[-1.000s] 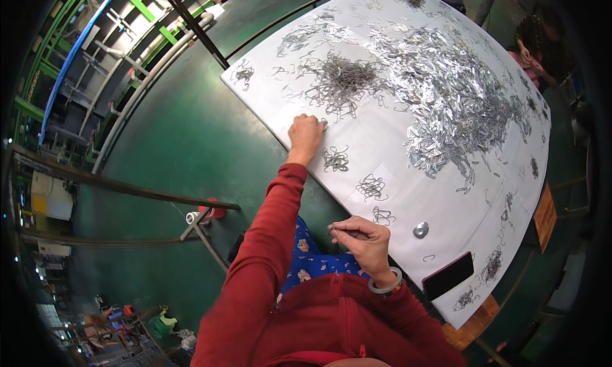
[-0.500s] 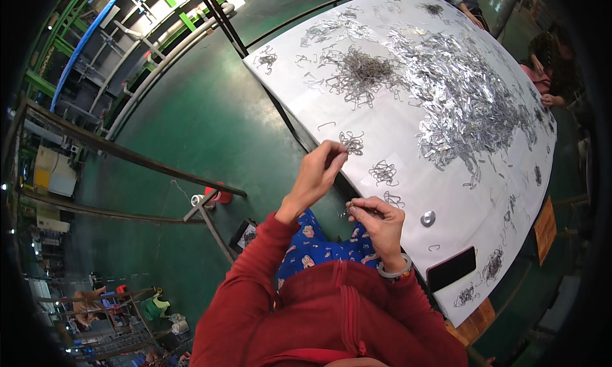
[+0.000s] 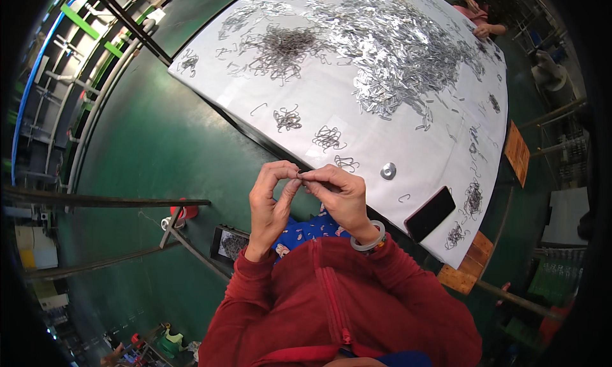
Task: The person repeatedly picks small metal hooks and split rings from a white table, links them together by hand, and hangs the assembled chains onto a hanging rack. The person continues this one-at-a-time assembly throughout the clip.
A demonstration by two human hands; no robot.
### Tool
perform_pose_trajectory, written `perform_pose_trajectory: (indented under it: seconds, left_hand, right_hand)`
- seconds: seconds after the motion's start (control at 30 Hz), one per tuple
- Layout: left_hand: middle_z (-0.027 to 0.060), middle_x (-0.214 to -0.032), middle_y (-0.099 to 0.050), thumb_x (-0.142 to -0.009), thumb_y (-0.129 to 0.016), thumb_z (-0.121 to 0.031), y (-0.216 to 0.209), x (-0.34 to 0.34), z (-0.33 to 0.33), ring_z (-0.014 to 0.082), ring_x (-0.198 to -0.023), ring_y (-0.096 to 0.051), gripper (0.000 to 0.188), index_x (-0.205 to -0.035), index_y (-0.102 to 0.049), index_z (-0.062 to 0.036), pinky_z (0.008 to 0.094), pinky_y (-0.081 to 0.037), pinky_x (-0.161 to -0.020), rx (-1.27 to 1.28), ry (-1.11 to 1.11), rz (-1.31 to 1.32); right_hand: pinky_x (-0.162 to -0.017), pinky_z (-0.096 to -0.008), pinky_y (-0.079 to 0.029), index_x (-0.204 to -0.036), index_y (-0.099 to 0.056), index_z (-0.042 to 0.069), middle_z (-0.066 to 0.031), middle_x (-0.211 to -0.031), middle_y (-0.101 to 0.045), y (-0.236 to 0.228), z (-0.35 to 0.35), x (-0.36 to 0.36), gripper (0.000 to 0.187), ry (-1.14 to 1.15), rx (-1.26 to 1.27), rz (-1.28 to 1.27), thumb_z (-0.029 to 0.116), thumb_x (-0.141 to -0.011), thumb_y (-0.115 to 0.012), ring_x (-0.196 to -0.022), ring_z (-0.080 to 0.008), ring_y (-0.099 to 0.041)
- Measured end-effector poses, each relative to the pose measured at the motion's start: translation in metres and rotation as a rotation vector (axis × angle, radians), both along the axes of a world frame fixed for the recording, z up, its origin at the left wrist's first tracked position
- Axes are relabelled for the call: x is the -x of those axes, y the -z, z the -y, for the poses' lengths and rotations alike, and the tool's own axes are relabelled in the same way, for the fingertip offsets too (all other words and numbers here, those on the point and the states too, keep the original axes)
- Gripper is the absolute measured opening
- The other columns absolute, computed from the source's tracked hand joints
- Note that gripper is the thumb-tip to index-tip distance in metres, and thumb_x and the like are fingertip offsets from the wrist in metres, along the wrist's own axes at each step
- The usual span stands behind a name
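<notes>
My left hand [image 3: 271,204] and my right hand [image 3: 342,196] meet fingertip to fingertip just off the near edge of the white table [image 3: 268,121]. Both are closed in a pinch; whatever small piece lies between the fingers is hidden. Closest to them on the tabletop is a small cluster of bent wire hooks [image 3: 346,163], with another cluster of hooks [image 3: 328,138] beyond it and a third group of hooks [image 3: 287,118] further left. A single hook [image 3: 404,198] lies right of my right hand, near a round metal disc [image 3: 388,170].
A large heap of shiny flat metal pieces [image 3: 401,54] covers the table's far middle, beside a tangled pile of hooks [image 3: 285,45]. A dark phone [image 3: 430,214] lies by the near right edge. Another person's hand [image 3: 489,30] is at the far right. A metal frame [image 3: 108,201] stands left.
My left hand has come back from the hooks near the table edge and joined my right hand, fingertips together. The view has shifted, so the table sits further left and higher.
</notes>
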State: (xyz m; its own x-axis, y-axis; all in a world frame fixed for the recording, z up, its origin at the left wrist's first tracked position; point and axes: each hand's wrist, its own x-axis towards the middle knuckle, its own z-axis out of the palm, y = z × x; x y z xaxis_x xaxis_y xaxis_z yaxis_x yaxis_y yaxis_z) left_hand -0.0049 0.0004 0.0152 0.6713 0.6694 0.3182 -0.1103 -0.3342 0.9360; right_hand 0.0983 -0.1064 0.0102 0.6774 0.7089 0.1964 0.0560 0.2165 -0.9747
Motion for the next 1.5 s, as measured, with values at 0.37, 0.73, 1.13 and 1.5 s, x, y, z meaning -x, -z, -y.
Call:
perform_pose_trajectory:
  seconds: [0.37, 0.73, 1.13, 1.5]
  left_hand:
    - [0.0151, -0.1, -0.066, -0.094, -0.056, 0.002, 0.014, 0.003, 0.007, 0.0189, -0.095, -0.062, 0.004, -0.098, -0.056, 0.0011, 0.0299, -0.05, -0.084, 0.382, -0.031, 0.044]
    - [0.0119, -0.095, -0.065, -0.093, -0.058, 0.0, 0.015, 0.01, 0.0, 0.019, -0.093, -0.061, 0.003, -0.096, -0.056, 0.0007, 0.0335, -0.049, -0.09, 0.287, -0.027, 0.058]
    - [0.0106, -0.096, -0.065, -0.092, -0.059, 0.001, 0.013, 0.014, 0.006, 0.0158, -0.091, -0.062, 0.004, -0.096, -0.059, 0.0022, 0.0286, -0.05, -0.084, 0.22, 0.044, 0.043]
    - [0.0083, -0.092, -0.068, -0.09, -0.063, -0.001, 0.016, 0.013, 0.006, 0.0141, -0.085, -0.063, 0.005, -0.094, -0.061, -0.0002, 0.0273, -0.049, -0.078, 0.087, -0.01, -0.113]
  right_hand:
    - [-0.067, -0.0262, -0.053, -0.099, -0.071, 0.0, -0.01, -0.084, -0.069, 0.026, 0.023, -0.097, 0.02, 0.224, 0.209, 0.414, -0.006, -0.08, -0.068, -0.073, -0.0164, -0.066]
    - [-0.08, -0.0397, -0.049, -0.101, -0.063, 0.0, -0.0165, -0.088, -0.062, 0.102, 0.035, -0.235, 0.024, 0.022, 0.744, 1.089, -0.005, -0.078, -0.058, -0.091, -0.0331, -0.058]
    - [-0.066, -0.0258, -0.057, -0.101, -0.067, -0.003, -0.0098, -0.091, -0.066, -0.007, -0.008, -0.049, 0.018, -0.165, 0.054, 0.052, -0.004, -0.085, -0.059, -0.073, -0.0143, -0.067]
    - [-0.069, -0.0261, -0.053, -0.101, -0.069, 0.001, -0.0097, -0.088, -0.068, -0.029, -0.008, -0.015, 0.022, -0.054, 0.001, 0.288, -0.005, -0.08, -0.066, -0.079, -0.0172, -0.067]
